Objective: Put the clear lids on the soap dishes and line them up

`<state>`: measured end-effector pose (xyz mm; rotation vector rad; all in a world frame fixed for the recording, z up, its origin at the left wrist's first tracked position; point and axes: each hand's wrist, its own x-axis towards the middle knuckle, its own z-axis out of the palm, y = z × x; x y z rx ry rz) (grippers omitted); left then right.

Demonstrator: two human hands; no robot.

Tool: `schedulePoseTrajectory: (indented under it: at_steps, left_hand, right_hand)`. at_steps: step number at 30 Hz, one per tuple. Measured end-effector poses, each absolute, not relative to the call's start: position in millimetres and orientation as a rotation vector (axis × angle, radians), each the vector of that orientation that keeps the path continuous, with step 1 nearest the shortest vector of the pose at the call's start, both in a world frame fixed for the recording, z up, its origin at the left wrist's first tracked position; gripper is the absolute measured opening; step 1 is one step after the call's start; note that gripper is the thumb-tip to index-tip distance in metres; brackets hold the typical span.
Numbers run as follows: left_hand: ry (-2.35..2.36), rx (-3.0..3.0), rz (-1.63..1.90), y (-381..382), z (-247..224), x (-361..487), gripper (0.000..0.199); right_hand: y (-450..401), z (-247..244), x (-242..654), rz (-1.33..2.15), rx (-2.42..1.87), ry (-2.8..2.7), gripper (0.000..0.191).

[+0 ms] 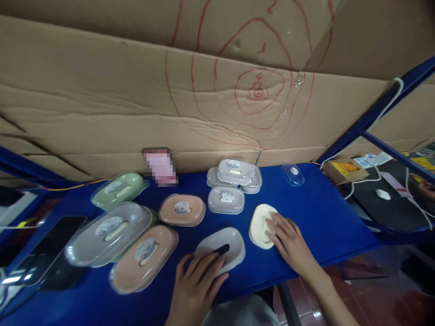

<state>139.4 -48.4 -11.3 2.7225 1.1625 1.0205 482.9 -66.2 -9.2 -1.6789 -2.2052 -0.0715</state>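
My left hand (200,276) curls its fingers over the near edge of a light grey soap dish (237,256), whose middle has a dark oval slot. My right hand (288,237) lies over the right side of a cream-coloured soap dish (260,224). Its fingers are stretched out and slightly blurred, with the tips on the dish's inside. Just behind the grey dish is a lidded peach soap dish (195,213). Another lidded grey dish (217,206) stands behind the gap between my hands. A loose clear lid (288,179) rests at the back right.
Several lidded grey dishes (224,174) are piled at the back. On the left are a green dish (132,188), a large grey one (81,246) and a peach one (127,276). A phone (159,167) leans against the cardboard wall (102,113). Blue frame bars (356,131) rise at right.
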Motion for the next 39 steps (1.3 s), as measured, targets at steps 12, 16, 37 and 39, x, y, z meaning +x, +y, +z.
schedulePoseTrajectory:
  at_steps: [12,16,37,39]
  left_hand:
    - [1.292,2.612,1.022,-47,-5,172,0.022]
    - [1.218,2.648,0.849,-43,-4,184,0.030]
    - [1.228,2.304,0.935,-51,-18,134,0.030]
    - [1.223,2.253,0.901,-47,-19,139,0.029]
  right_hand:
    - [-84,0,418,0.167,-1.587,-1.857,0.054]
    - [-74,-6,428,0.223,-1.457,-2.238,0.067]
    - [54,-21,610,-0.181,-1.727,-1.661,0.049]
    - [22,-24,579,-0.118,-1.731,-1.719,0.047]
